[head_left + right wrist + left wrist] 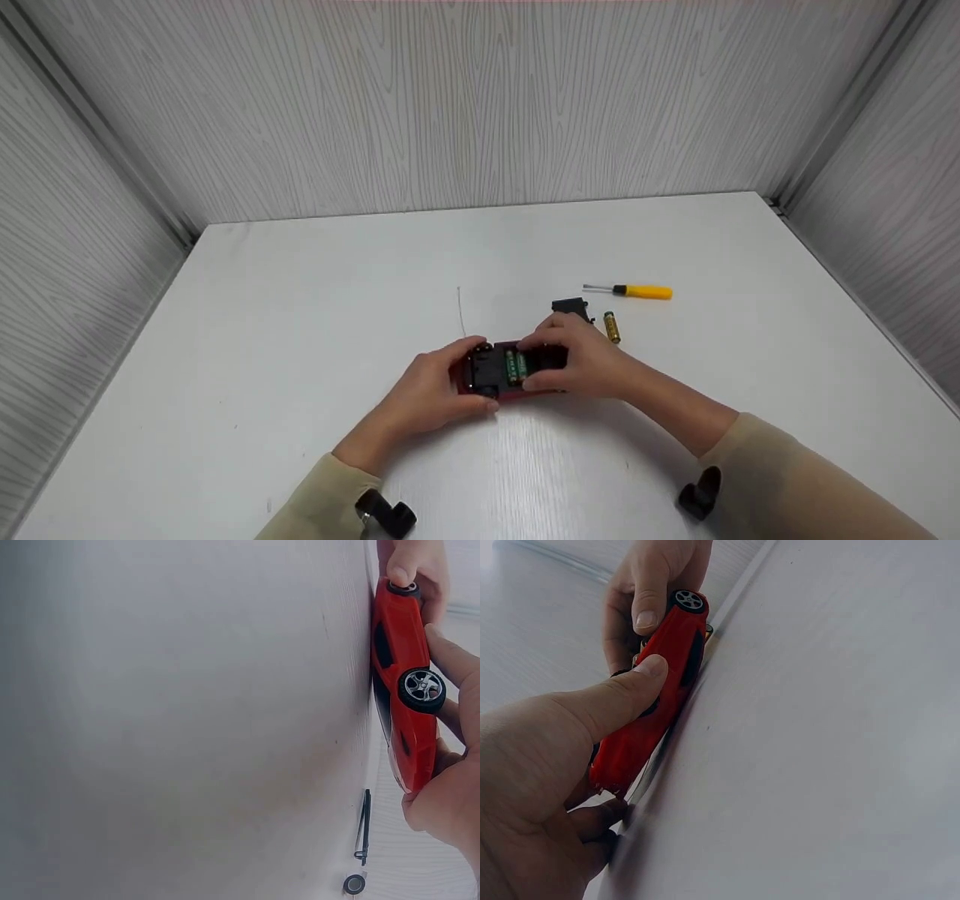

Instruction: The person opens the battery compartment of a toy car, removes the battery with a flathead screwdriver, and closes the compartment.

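Note:
A red toy car (405, 637) lies upside down on the table, wheels up. My left hand (435, 386) grips one end of it, thumb (626, 694) along the near side and fingers on the far side. In the head view, green batteries (512, 367) sit side by side in the open bay of the black underside (489, 369). My right hand (589, 360) bends over the other half of the car. Its thumb and index finger pinch the ends of the battery nearest it, at the bay. The palm hides part of the underside.
Just beyond my right hand lies a black battery cover (570, 306), with a loose gold battery (612, 328) beside it. A screwdriver (646, 292) with a yellow handle lies farther back. A thin antenna wire (460, 309) sticks out from the car's far side. Panels (480, 105) enclose the table.

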Action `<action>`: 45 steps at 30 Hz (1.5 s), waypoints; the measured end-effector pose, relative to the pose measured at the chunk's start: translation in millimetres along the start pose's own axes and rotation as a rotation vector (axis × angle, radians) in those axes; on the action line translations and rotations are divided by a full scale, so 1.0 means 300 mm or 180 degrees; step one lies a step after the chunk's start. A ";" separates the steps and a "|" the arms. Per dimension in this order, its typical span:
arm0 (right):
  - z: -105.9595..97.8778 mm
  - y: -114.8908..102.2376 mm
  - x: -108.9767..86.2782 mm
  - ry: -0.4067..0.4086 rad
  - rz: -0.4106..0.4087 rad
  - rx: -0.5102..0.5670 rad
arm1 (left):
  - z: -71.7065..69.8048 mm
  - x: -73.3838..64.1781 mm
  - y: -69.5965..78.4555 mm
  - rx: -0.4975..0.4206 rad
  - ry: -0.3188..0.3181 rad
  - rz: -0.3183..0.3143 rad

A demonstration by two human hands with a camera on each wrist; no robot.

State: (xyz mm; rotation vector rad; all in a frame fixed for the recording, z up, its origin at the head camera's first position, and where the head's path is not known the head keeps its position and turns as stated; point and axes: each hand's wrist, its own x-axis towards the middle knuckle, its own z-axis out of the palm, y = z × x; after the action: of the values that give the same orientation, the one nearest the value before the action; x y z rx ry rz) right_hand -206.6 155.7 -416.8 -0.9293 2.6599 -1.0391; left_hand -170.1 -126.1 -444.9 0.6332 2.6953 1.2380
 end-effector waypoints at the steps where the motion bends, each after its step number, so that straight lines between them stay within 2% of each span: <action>1: 0.000 0.000 0.000 0.0002 -0.0003 -0.0008 | -0.001 0.000 0.001 0.0000 0.0000 0.0002; 11: 0.003 0.002 0.000 -0.0020 0.0084 0.0016 | 0.002 0.003 -0.001 -0.0020 0.0005 0.0013; 30: 0.011 0.005 0.009 -0.0044 -0.0100 -0.0087 | -0.001 -0.001 -0.005 -0.0037 0.0014 0.0021; 45: 0.015 0.009 0.017 -0.0060 -0.0031 0.0043 | -0.001 -0.003 -0.007 -0.0037 0.0022 0.0000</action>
State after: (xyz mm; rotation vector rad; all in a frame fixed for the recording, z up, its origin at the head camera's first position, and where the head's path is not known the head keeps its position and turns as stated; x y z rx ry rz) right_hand -210.5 151.8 -421.3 -0.9456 2.6325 -1.0436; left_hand -169.9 -127.8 -446.3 0.6286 2.6917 1.2574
